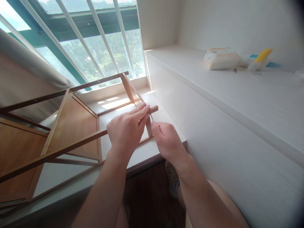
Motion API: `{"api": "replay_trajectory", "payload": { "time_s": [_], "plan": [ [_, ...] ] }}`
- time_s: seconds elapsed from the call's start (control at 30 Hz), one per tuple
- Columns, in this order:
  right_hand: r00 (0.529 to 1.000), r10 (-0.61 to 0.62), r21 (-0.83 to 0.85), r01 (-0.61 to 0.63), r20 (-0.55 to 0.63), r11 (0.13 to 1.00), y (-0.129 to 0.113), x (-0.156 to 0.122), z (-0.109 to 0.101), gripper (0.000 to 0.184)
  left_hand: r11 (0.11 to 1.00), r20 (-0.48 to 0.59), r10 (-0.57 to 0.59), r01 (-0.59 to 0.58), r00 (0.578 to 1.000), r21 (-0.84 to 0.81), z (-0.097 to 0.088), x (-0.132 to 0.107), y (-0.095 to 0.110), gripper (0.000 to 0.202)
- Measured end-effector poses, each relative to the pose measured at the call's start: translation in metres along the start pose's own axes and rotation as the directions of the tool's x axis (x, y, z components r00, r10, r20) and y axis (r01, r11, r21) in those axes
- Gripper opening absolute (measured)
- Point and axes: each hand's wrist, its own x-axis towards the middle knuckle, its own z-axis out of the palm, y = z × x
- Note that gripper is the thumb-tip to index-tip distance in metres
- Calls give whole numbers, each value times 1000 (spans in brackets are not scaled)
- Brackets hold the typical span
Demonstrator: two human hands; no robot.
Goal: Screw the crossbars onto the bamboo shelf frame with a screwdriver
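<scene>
A brown wooden shelf rack lies on its side on a white ledge, its boards standing upright between long rails. My left hand is closed around the end of the nearer rail, fingers pinched near its tip. Just to the right, my right hand is closed in a fist around a tool with a thin metal shaft. That shaft points up at the underside of the rail end, by my left fingertips. The tool's handle is hidden in my fist, so its exact kind cannot be made out.
A barred window is behind the rack, with a grey curtain at left. On the white counter at right lie a white plastic packet and a yellow-ended item. Below the ledge is dark floor and a shoe.
</scene>
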Motion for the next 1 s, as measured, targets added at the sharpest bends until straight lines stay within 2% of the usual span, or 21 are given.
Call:
{"api": "replay_trajectory", "payload": {
  "time_s": [0.07,0.1,0.17,0.23,0.3,0.4,0.5,0.6,0.8,1.0],
  "plan": [
    [998,64,221,-67,23,973,1,0,6,44,1000,9,1,-1,1000,1,0,0,0,25],
    [994,102,346,-111,44,932,1,0,9,44,1000,12,2,-2,1000,2,0,0,0,25],
    [979,176,592,-203,103,780,-2,-1,14,42,1000,8,2,-2,1000,5,0,0,1,25],
    [960,218,771,-274,178,576,-7,-2,17,40,1000,-5,-7,7,1000,12,0,-1,2,24],
    [945,216,869,-314,246,382,-13,-3,18,39,1000,-14,-11,11,1000,15,1,-1,2,24],
    [926,165,921,-364,341,141,-18,-5,16,38,1000,-13,-3,3,1000,10,0,-2,2,24],
    [910,113,916,-400,399,-19,-19,-6,16,38,1000,-9,3,-3,1000,5,0,-2,1,24],
    [917,123,925,-378,379,-28,-19,-7,19,38,1000,-9,4,-4,1000,6,0,-2,0,24],
    [945,213,951,-281,249,133,-21,-7,25,38,1000,-25,-3,3,1000,8,1,-1,1,24],
    [946,266,932,-257,187,256,-20,-7,26,39,1000,-38,-3,3,999,-4,3,-2,1,24]
  ]
}}
